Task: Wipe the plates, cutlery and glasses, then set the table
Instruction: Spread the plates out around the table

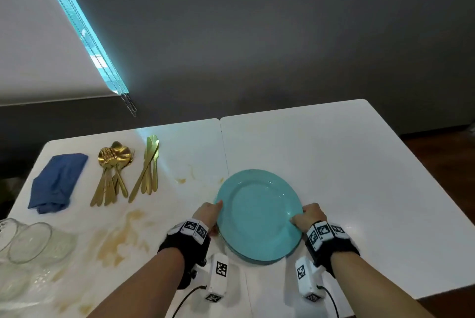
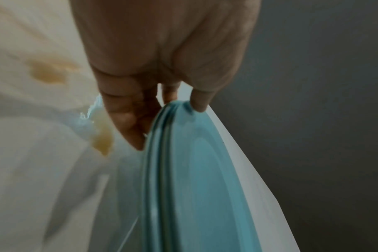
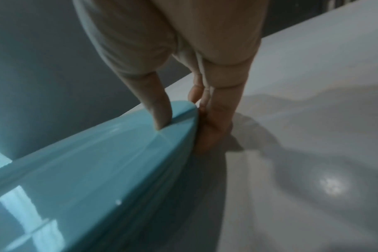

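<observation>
Plates (image 1: 258, 212) in a stack, held at both rims over the table (image 1: 334, 163).
Left hand (image 1: 208, 212) and right hand (image 1: 309, 216) each pinch the stack edge, thumb on top, fingers beneath. Risk: several rims show in the left wrist view, so a tilt or loose pinch could let a lower plate slide out. Brown stains (image 1: 120, 238) could soil anything set there. Cloth (image 1: 57, 181), cutlery (image 1: 123, 171) and glasses (image 1: 28, 243) crowd the left; the right half lies open.

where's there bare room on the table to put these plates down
Bare white table right of and beyond the plates. The left half is crowded: blue cloth, gold cutlery, glasses, brown stains.
</observation>
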Action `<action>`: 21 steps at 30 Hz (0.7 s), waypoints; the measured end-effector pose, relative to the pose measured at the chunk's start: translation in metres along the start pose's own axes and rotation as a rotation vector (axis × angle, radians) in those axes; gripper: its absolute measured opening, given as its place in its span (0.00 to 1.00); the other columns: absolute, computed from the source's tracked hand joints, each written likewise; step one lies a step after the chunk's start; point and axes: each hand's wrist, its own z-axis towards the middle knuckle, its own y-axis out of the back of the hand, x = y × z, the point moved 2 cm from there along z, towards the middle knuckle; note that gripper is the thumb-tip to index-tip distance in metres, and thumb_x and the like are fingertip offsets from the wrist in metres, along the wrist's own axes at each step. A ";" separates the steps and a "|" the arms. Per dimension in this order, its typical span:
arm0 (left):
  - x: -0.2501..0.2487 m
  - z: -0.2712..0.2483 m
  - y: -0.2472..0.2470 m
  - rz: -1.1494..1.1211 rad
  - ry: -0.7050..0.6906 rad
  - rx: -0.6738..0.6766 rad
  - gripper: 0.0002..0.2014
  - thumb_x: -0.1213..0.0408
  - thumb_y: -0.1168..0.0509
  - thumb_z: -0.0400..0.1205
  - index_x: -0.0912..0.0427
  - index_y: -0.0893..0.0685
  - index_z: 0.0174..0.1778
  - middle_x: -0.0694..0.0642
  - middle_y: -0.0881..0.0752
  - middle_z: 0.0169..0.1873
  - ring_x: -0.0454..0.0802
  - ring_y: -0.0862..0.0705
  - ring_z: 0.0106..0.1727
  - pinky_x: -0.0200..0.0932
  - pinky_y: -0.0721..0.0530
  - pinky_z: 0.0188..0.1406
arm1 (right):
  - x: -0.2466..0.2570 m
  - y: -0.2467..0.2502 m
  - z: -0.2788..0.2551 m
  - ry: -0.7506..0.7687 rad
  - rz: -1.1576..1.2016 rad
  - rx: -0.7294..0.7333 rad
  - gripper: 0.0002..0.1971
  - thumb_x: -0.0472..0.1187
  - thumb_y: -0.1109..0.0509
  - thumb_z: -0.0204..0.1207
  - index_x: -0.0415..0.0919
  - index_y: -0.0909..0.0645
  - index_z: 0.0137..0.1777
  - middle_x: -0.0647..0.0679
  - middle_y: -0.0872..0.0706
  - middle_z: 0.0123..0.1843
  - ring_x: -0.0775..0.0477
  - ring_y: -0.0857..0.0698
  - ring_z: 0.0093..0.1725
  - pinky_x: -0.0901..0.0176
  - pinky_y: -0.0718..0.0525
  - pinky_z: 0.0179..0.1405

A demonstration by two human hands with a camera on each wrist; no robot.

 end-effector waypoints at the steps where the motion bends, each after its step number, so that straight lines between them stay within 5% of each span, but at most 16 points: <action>1: 0.000 0.003 -0.004 -0.069 -0.023 -0.010 0.28 0.46 0.42 0.82 0.71 0.21 0.58 0.71 0.16 0.50 0.65 0.14 0.48 0.62 0.15 0.51 | -0.004 0.003 0.006 -0.010 0.049 0.022 0.14 0.33 0.26 0.60 0.32 0.17 0.48 0.36 0.12 0.49 0.38 0.12 0.47 0.57 0.15 0.41; 4: -0.003 0.008 -0.019 -0.223 -0.104 -0.054 0.34 0.36 0.40 0.68 0.64 0.23 0.54 0.67 0.17 0.51 0.64 0.15 0.51 0.65 0.15 0.55 | -0.020 0.013 0.017 -0.062 0.216 0.118 0.05 0.28 0.24 0.61 0.33 0.18 0.35 0.31 0.11 0.47 0.31 0.12 0.47 0.35 0.13 0.50; 8: -0.021 -0.006 -0.044 -0.431 -0.128 0.004 0.40 0.35 0.34 0.70 0.68 0.24 0.63 0.67 0.16 0.57 0.65 0.15 0.56 0.63 0.15 0.57 | -0.045 0.030 0.026 -0.171 0.462 0.214 0.11 0.23 0.25 0.58 0.24 0.17 0.42 0.23 0.14 0.50 0.21 0.15 0.51 0.20 0.21 0.51; 12: -0.040 -0.016 -0.071 -0.467 -0.143 0.057 0.31 0.41 0.40 0.80 0.69 0.23 0.62 0.65 0.16 0.56 0.64 0.15 0.57 0.58 0.15 0.56 | -0.056 0.065 0.012 -0.204 0.690 0.246 0.15 0.20 0.34 0.68 0.21 0.20 0.56 0.26 0.15 0.54 0.28 0.15 0.47 0.38 0.15 0.43; 15: -0.049 -0.017 -0.094 -0.499 -0.179 0.148 0.33 0.36 0.41 0.77 0.63 0.23 0.65 0.62 0.16 0.59 0.60 0.16 0.59 0.57 0.17 0.60 | -0.069 0.096 0.011 -0.157 0.757 0.242 0.15 0.21 0.36 0.72 0.23 0.21 0.59 0.31 0.11 0.41 0.33 0.14 0.42 0.46 0.14 0.35; 17: -0.054 -0.016 -0.106 -0.490 -0.206 0.165 0.26 0.41 0.41 0.80 0.59 0.23 0.64 0.61 0.16 0.60 0.59 0.17 0.60 0.57 0.19 0.64 | -0.079 0.117 0.008 -0.137 0.800 0.186 0.15 0.21 0.37 0.73 0.24 0.22 0.60 0.34 0.11 0.36 0.36 0.14 0.39 0.51 0.13 0.28; 21: -0.059 -0.006 -0.123 -0.435 -0.229 0.124 0.30 0.35 0.38 0.75 0.54 0.22 0.64 0.62 0.16 0.62 0.62 0.16 0.61 0.65 0.20 0.64 | -0.105 0.153 0.000 -0.095 0.956 0.094 0.17 0.22 0.39 0.77 0.24 0.26 0.66 0.36 0.15 0.46 0.38 0.17 0.42 0.55 0.11 0.25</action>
